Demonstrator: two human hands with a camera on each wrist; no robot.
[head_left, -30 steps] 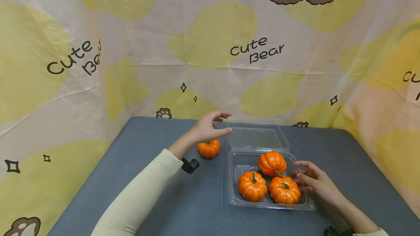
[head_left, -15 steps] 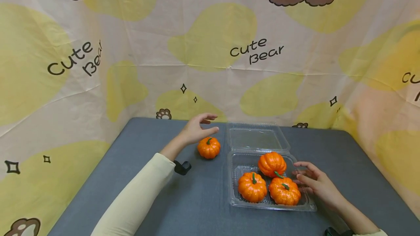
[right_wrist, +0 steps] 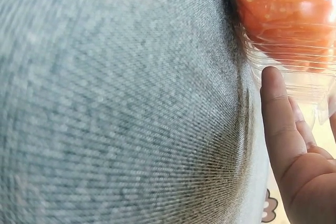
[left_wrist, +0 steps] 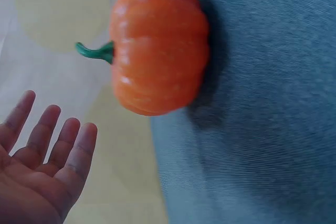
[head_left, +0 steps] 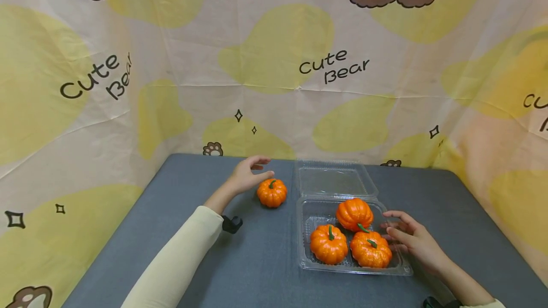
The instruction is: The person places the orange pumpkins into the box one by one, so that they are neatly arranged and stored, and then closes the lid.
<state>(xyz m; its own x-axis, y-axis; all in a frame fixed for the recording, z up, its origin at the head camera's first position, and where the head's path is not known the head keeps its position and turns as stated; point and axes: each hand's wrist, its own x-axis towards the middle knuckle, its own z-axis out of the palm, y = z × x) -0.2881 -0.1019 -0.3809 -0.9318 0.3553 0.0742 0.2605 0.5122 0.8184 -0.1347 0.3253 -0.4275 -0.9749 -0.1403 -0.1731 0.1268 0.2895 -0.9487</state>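
A small orange toy pumpkin (head_left: 272, 193) with a green stem sits on the table left of a clear plastic clamshell box (head_left: 305, 260). My left hand (head_left: 247, 175) hovers at its upper left, fingers spread and holding nothing. In the left wrist view the same pumpkin (left_wrist: 157, 51) lies beyond the open palm and fingers (left_wrist: 79, 156). Three more toy pumpkins fill part of the box: one at the back (head_left: 355, 214), one front left (head_left: 328, 244), one front right (head_left: 371, 249). My right hand (head_left: 417, 241) rests at the box's right side, its relaxed fingers against the clear wall (right_wrist: 286, 59).
The box's lid (head_left: 336, 179) lies folded back behind it on the grey table (head_left: 239, 270). A printed cloth (head_left: 274, 61) with yellow patches hangs behind the table and along both sides. A black wrist strap (head_left: 232, 224) sits at the left sleeve's cuff.
My left hand has moved left and slightly down, from beside the lid to the lone pumpkin's upper left, uncovering that pumpkin's stem. The right hand and the box have stayed put.
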